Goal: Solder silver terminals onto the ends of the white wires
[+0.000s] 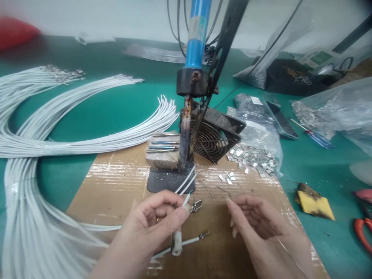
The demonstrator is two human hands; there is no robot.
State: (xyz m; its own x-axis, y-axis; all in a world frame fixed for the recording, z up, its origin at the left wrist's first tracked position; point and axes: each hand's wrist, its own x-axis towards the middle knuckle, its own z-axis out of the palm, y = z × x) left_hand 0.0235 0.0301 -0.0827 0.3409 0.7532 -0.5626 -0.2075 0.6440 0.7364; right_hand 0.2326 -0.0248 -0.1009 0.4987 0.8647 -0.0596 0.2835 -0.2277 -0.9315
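On the cardboard sheet (116, 186) at the near edge of the green surface (101, 112), the left hand (151, 228) pinches a white wire (186, 199) between thumb and forefinger, its grip pressed together just behind the metal clip (197, 205) on the wire's end. Two more wire ends poke up past the fingertips toward the soldering iron (186, 135) standing just beyond. Another clipped wire (188, 240) lies below the hand. Beside it, the right hand (255, 224) hovers with fingers loosely curled, its grip holding nothing I can make out. Loose clips (250, 157) lie further back, bundled white wires (43, 135) to the left.
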